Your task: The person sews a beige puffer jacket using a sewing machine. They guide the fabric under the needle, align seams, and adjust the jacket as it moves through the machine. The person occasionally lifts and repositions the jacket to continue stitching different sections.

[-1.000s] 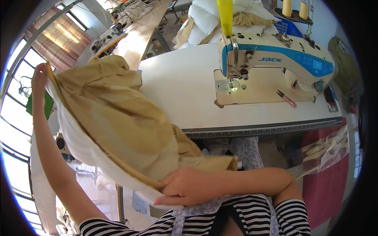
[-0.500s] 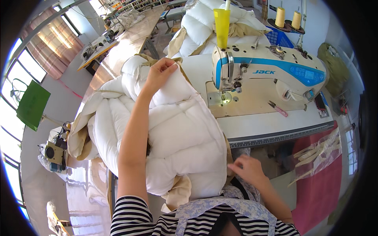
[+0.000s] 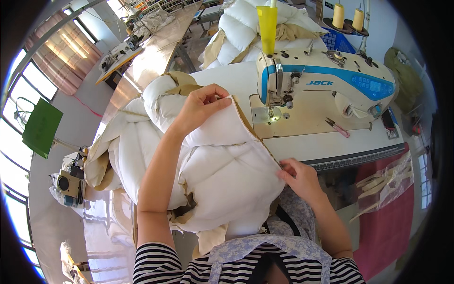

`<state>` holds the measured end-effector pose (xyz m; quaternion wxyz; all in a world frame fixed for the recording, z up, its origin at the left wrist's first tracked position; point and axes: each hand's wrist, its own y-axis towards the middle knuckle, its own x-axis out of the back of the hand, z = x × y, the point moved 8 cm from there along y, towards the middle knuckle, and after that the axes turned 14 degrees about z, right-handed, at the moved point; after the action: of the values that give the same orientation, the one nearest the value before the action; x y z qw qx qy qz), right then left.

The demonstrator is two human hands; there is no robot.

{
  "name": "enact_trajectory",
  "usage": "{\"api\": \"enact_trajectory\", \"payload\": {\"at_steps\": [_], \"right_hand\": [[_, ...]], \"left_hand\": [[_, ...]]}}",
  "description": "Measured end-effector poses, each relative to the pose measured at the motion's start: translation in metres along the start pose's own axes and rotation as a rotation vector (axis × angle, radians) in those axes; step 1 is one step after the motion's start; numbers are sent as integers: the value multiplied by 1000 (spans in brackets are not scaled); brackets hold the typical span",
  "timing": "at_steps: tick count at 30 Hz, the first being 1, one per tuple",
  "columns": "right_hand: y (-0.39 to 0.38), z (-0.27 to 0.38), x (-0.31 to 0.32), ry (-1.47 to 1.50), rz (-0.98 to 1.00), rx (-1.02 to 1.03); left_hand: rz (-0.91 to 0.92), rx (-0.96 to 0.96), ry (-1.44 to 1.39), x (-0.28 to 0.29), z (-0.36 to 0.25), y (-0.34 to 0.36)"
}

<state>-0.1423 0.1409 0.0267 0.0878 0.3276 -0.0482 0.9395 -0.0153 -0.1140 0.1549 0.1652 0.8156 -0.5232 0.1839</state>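
A white quilted, padded garment piece (image 3: 227, 175) with tan fabric on its other side lies over my lap and the table's left part. My left hand (image 3: 204, 106) pinches its edge at the far upper corner. Lower down the same edge, my right hand (image 3: 300, 177) grips it between thumb and fingers, so the edge runs fairly straight between both hands. Just right of this edge stands a white and blue sewing machine (image 3: 326, 83), its needle area (image 3: 272, 114) lit. The piece's edge is apart from the needle.
Pink-handled thread snips (image 3: 338, 128) lie on the machine bed. A ruler strip (image 3: 359, 157) lines the table's front edge. Behind are a yellow cup (image 3: 267, 31), thread cones (image 3: 338, 16) and more padded pieces (image 3: 236, 28). A plastic bag (image 3: 385, 187) hangs at right.
My right hand has moved up and taken hold of the garment's edge. My left hand has shifted right and slightly nearer with its corner, drawing the edge toward the machine.
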Motion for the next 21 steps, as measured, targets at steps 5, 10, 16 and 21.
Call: {"api": "enact_trajectory", "payload": {"at_steps": [5,10,16,21], "right_hand": [[31,85,25,-30,-401,421],[74,24,-10,531,-208,58],[-11,20,-74,887,688,-67],[-60,-36,-89,605,726,-435]], "left_hand": [[-25,-31,77,7,-10,3],[2,-15,58,9,-14,8],[193,183,98,-54,13,26],[392,163,259,-161,79,40]]}}
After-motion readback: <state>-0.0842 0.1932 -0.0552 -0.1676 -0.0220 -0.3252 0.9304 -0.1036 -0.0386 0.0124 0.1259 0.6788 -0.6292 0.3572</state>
